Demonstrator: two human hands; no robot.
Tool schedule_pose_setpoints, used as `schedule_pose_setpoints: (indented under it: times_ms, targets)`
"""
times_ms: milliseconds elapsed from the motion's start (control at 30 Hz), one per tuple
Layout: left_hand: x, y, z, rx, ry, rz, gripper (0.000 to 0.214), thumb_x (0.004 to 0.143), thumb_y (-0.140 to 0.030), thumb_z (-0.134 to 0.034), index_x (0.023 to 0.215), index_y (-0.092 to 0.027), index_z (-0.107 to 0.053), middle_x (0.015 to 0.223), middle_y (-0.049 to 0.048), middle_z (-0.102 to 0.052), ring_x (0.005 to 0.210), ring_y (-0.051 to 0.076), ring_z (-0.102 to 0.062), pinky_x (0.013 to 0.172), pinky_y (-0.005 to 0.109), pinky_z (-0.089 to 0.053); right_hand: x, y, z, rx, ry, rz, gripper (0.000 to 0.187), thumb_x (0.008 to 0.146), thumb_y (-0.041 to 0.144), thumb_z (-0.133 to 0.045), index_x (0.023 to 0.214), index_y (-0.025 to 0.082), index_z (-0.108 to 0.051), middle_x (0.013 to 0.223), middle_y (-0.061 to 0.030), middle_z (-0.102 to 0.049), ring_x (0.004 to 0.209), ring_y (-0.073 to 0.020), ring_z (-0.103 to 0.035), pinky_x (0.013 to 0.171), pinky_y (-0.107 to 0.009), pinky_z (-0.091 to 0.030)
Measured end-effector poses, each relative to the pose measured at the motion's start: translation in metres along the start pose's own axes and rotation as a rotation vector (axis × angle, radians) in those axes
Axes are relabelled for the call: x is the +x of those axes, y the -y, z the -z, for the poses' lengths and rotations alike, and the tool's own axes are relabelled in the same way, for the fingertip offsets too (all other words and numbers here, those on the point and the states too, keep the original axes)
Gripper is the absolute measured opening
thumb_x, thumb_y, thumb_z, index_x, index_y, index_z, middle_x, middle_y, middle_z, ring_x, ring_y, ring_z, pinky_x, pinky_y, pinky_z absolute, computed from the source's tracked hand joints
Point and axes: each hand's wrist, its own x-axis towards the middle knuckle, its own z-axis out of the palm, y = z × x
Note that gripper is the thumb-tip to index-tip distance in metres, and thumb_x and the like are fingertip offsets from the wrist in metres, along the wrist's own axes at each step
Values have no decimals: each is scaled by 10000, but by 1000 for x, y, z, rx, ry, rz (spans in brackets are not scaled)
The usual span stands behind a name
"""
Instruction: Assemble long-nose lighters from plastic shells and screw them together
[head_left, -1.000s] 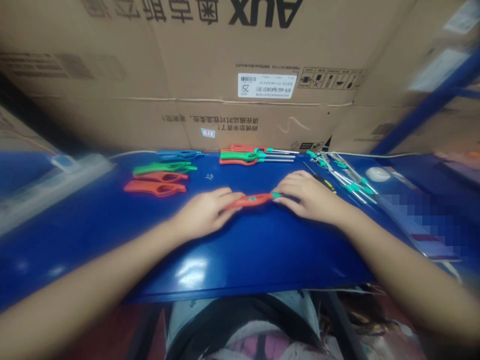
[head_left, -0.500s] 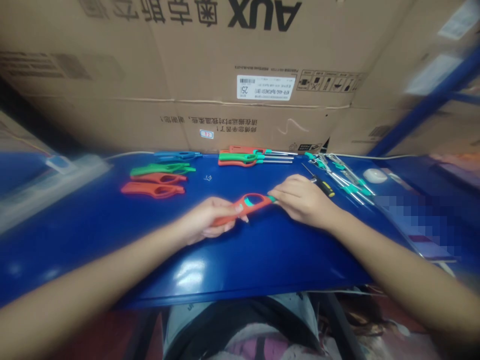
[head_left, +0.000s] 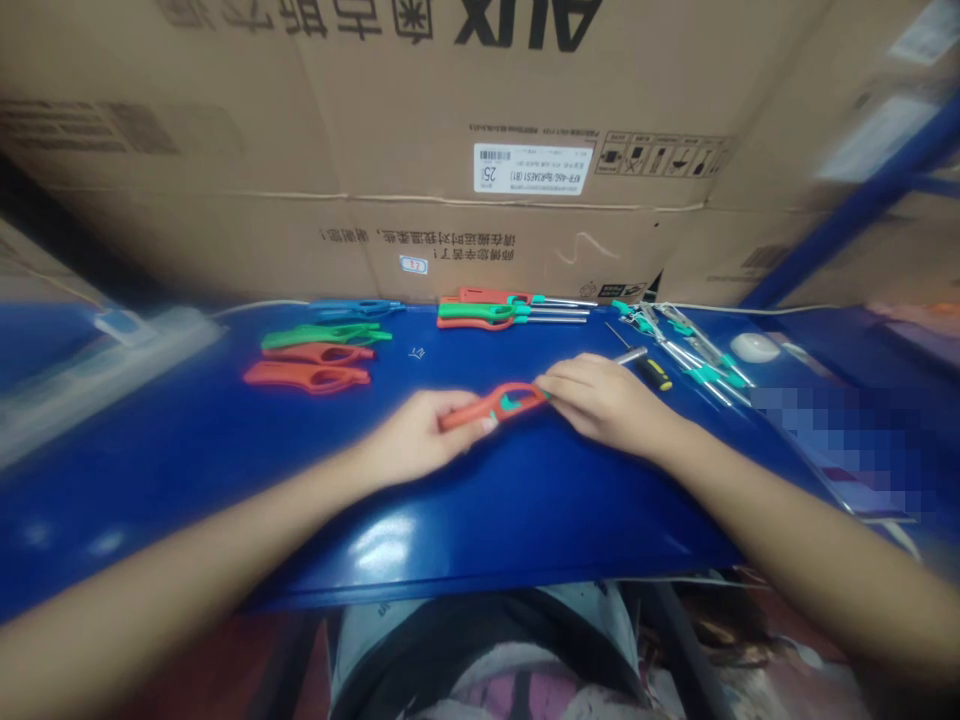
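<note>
An orange gas lighter with a teal trigger is held level between both hands over the blue table. My left hand is closed around its handle end. My right hand closes around the front end, where a metal tube sticks out past the fingers to the right; the joint between handle and tube is hidden by those fingers. Just beyond the right hand lies a yellow and black screwdriver. Several metal lighter tubes with teal parts are heaped to its right.
Orange casings, green casings and blue casings lie at the left. Orange and green lighters with tubes rest by the cardboard box at the back. A white round object is at the right.
My left hand has turned the orange lighter and shifted its grip, with the thumb now below the handle. The metal tube now shows beyond my right hand.
</note>
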Motion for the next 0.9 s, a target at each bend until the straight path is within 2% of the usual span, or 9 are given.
schedule_pose_setpoints:
  times_ms: [100, 167, 233, 367, 567, 633, 767, 833, 900]
  targets:
    - [-1, 2, 5, 490, -67, -237, 380, 997, -444, -506, 1256, -208, -653, 1074, 85, -652, 928, 213, -620, 834, 334, -505, 1, 0, 1, 91, 200, -96, 205, 999, 204, -497, 1046, 175, -695, 942, -88, -723, 826, -201, -669, 726, -320, -501]
    - [1, 7, 9, 592, -42, -268, 417, 1026, -434, -452, 1366, -231, -583, 1165, 99, -622, 1015, 233, -620, 913, 367, -503, 1, -1, 2, 143, 290, -162, 181, 990, 233, -530, 1027, 187, -700, 932, -69, -712, 826, -194, -664, 704, -298, -494]
    - [4, 13, 10, 626, -36, -271, 418, 1028, -423, -450, 1370, -218, -576, 1171, 110, -609, 1052, 247, -614, 944, 386, -503, 0, -4, 3, 146, 311, -211, 188, 992, 282, -546, 1028, 194, -707, 940, -66, -711, 840, -200, -664, 696, -297, -487]
    - [8, 20, 10, 643, -52, -257, 419, 1002, -398, -502, 1360, -191, -573, 1195, 123, -598, 1065, 263, -614, 950, 413, -511, -3, -10, 3, 107, 319, -253, 202, 986, 336, -567, 1025, 199, -711, 965, -68, -712, 880, -215, -658, 719, -311, -489]
    - [7, 17, 16, 665, -107, -236, 387, 949, -388, -579, 1275, -186, -634, 1184, 115, -614, 1071, 270, -611, 957, 429, -508, -7, -21, 10, 98, 325, -329, 209, 973, 353, -566, 1063, 212, -693, 1051, -77, -697, 982, -233, -646, 837, -357, -522]
    - [6, 16, 20, 630, -93, -213, 355, 925, -382, -604, 1210, -182, -670, 1127, 102, -630, 991, 245, -634, 899, 392, -529, -16, -34, 13, -30, 329, -452, 242, 966, 364, -550, 1087, 202, -683, 1102, -115, -677, 1033, -281, -638, 867, -417, -526]
    - [2, 13, 25, 548, -87, -163, 320, 890, -383, -633, 1112, -167, -711, 1001, 78, -642, 789, 186, -641, 744, 323, -545, -45, -73, 16, -317, 362, -785, 391, 878, 400, -622, 1141, 110, -632, 1187, -269, -611, 1063, -413, -618, 848, -555, -515]
    - [1, 12, 24, 546, -88, -149, 303, 869, -372, -659, 1081, -164, -719, 957, 70, -642, 741, 175, -632, 698, 307, -541, -57, -90, 17, -306, 449, -872, 444, 846, 407, -641, 1167, 101, -618, 1172, -271, -633, 1030, -406, -639, 852, -544, -513]
    - [-1, 9, 21, 591, -73, -137, 263, 867, -335, -667, 1061, -165, -717, 950, 70, -637, 743, 180, -632, 691, 305, -538, -63, -100, 20, -259, 533, -934, 380, 848, 372, -612, 1125, 113, -637, 1042, -231, -696, 884, -360, -682, 768, -486, -532]
